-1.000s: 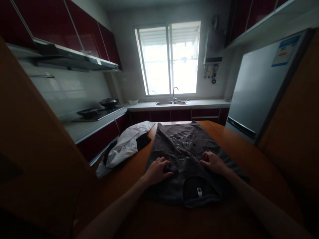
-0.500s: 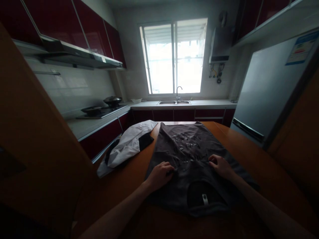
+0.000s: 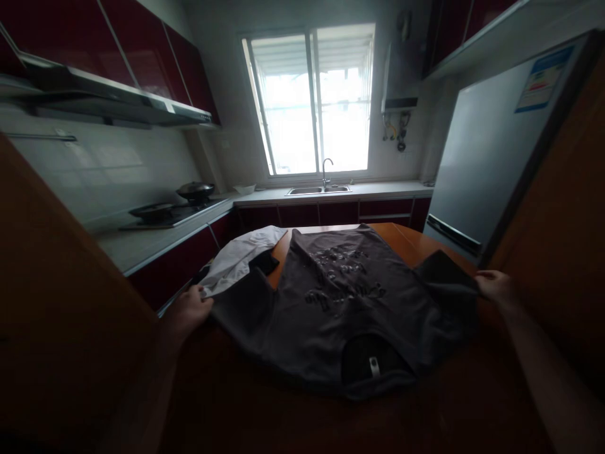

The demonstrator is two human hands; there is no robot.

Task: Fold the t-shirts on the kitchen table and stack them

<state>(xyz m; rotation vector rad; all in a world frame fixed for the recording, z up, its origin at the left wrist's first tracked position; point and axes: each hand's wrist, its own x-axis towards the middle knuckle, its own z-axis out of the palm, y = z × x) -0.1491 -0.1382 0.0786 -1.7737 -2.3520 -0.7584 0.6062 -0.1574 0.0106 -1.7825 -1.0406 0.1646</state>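
A dark grey T-shirt [image 3: 326, 328] with raised dark lettering lies spread on the table, its neckline and small white label towards me. My left hand [image 3: 191, 309] pinches the end of the sleeve on the left and holds it stretched outward. On the other side, my right hand [image 3: 494, 285] grips the tip of the opposite sleeve, also drawn out sideways. Beyond my left hand rests a crumpled white garment [image 3: 243, 249] with black parts, partly covered by the stretched sleeve.
The brown table [image 3: 397, 238] has a rounded edge. A grey fridge [image 3: 486, 151] stands at the right. Pans sit on the stove [image 3: 174, 214] at the left, under a range hood [image 3: 118, 94]. A sink [image 3: 309, 190] lies below the window [image 3: 314, 101].
Both hands have moved apart from the shirt's chest, pulling its two sleeves out to the sides. The view has shifted slightly to the right.
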